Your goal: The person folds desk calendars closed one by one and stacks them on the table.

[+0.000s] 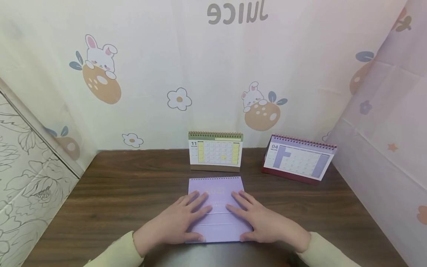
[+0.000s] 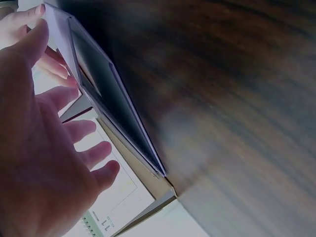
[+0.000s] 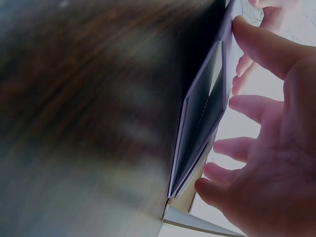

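A lavender desk calendar, spiral-bound along its far edge, sits at the table's front middle. My left hand rests on its left side and my right hand on its right, fingers spread and fairly straight. Faint lettering on the cover is partly hidden by the fingers. From the side, both wrist views show the calendar raised at a slant, with a hollow between its folded panels. The left hand fills the left of its wrist view; the right hand appears at the right of the other.
Behind the lavender calendar stands a green-topped calendar showing 11. A purple-and-maroon calendar showing 04 stands angled at the back right. The dark wooden table meets a curtain printed with rabbits at the back.
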Action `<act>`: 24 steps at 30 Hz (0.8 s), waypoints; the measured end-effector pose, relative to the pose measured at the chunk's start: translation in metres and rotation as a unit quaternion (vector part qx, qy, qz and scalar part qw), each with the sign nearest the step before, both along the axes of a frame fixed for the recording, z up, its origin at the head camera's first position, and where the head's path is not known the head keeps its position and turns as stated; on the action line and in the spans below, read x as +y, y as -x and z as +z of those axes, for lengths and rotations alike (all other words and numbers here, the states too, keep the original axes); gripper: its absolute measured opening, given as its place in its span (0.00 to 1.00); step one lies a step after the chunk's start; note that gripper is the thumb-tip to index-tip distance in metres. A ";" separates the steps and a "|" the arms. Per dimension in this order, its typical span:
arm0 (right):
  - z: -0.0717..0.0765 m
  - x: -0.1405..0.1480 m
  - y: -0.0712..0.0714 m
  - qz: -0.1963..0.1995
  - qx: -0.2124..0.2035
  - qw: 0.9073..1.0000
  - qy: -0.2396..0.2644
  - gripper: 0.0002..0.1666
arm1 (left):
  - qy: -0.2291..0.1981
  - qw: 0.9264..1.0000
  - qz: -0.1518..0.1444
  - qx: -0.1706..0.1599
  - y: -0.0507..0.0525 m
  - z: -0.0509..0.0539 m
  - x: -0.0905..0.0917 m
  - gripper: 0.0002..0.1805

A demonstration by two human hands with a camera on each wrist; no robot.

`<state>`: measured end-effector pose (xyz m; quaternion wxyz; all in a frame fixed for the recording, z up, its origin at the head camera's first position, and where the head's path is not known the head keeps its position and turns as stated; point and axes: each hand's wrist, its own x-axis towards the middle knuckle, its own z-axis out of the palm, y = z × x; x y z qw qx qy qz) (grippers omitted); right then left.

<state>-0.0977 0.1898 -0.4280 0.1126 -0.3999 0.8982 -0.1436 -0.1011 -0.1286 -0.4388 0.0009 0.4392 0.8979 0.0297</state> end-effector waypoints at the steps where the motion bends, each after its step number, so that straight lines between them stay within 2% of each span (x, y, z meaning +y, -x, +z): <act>1: 0.000 -0.001 0.001 0.002 -0.001 1.000 -0.003 0.50 | 0.001 1.000 -0.003 0.003 0.000 0.000 0.001 0.46; 7: -0.002 -0.004 0.003 0.010 -0.004 1.000 -0.019 0.51 | 0.035 0.999 -0.011 0.006 0.004 0.000 0.006 0.47; 12: -0.003 -0.006 0.005 0.013 -0.032 0.999 -0.023 0.50 | 0.062 0.998 -0.003 0.000 0.005 -0.001 0.008 0.49; 16: -0.002 -0.007 0.007 0.002 -0.051 0.998 -0.031 0.51 | 0.065 0.998 0.000 0.010 0.005 -0.004 0.008 0.49; 19: -0.002 -0.009 0.006 -0.004 -0.051 0.998 -0.036 0.51 | 0.065 0.998 0.002 0.011 0.004 -0.005 0.009 0.49; 24: -0.001 -0.012 0.003 -0.014 -0.049 0.998 -0.045 0.51 | 0.069 0.998 0.010 -0.004 0.002 -0.004 0.011 0.49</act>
